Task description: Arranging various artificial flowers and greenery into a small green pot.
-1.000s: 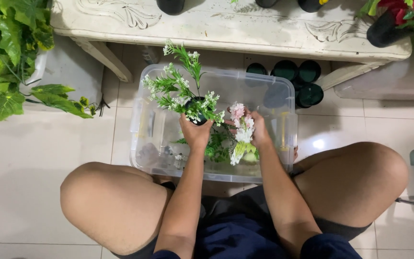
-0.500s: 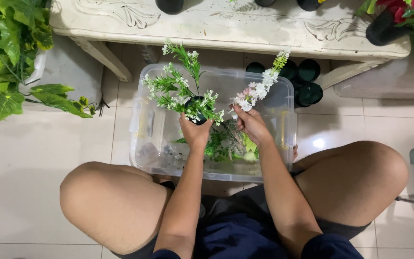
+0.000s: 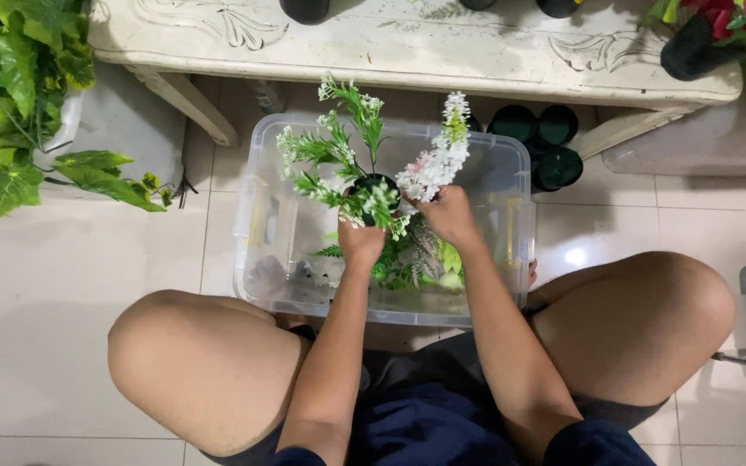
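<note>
Pale floor tiles run under a low cream table with carved ornament, and one clear plastic storage bin sits on the floor just in front of it, between the seated person's two bare knees. Over the bin, the left hand is clasped around one small black pot that carries green sprigs with tiny white blossoms, standing roughly upright. The right hand is closed on the lower end of one artificial flower stem, white and pale pink, which tilts up and away beside the pot's rim. More green fake foliage lies in the bin below both hands. Behind the bin, under the table, stand four empty dark green pots in a cluster. One large leafy plant fills the left edge, and one dark pot with red flowers stands on the table's right end.
</note>
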